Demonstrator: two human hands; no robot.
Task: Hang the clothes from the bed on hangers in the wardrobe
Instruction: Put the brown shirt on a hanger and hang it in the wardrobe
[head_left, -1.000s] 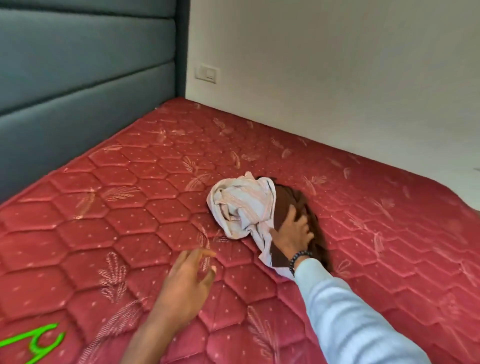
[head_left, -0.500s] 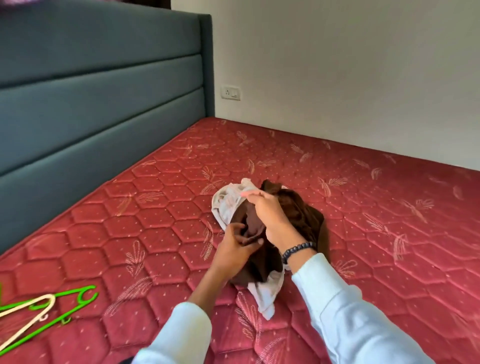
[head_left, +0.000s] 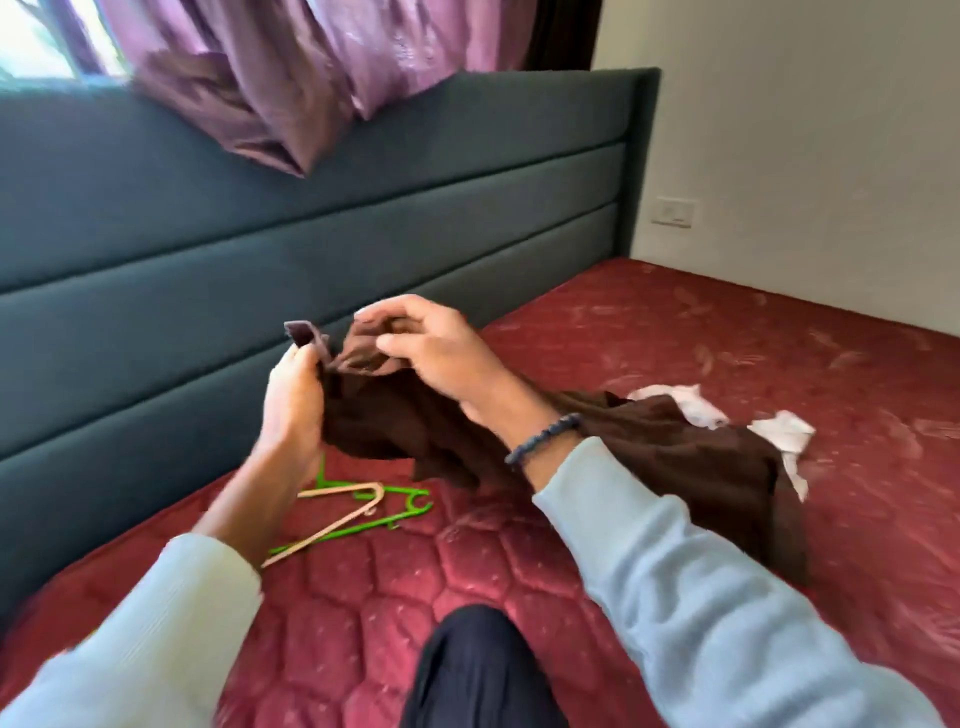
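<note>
Left hand: the left hand (head_left: 291, 400) has its fingers curled round one upper edge of the dark brown cloth garment (head_left: 597, 447), a folded corner poking out above the fist.
Right hand: the right hand (head_left: 441, 353) pinches the bunched fabric at the top, thumb and fingertips close together.
Garment: lifted at the hands, trailing toward 3 o'clock onto the red quilted mattress (head_left: 395, 587).
White garment: crumpled white cloth (head_left: 779, 431) partly under the brown one, at 3 o'clock.
Hangers: a green plastic hanger (head_left: 405, 509) and a beige plastic hanger (head_left: 332, 525) lie crossed at 7 o'clock of the hands, near the teal padded headboard (head_left: 260, 249).
Open room: bare mattress at 6 o'clock and 2 o'clock.
</note>
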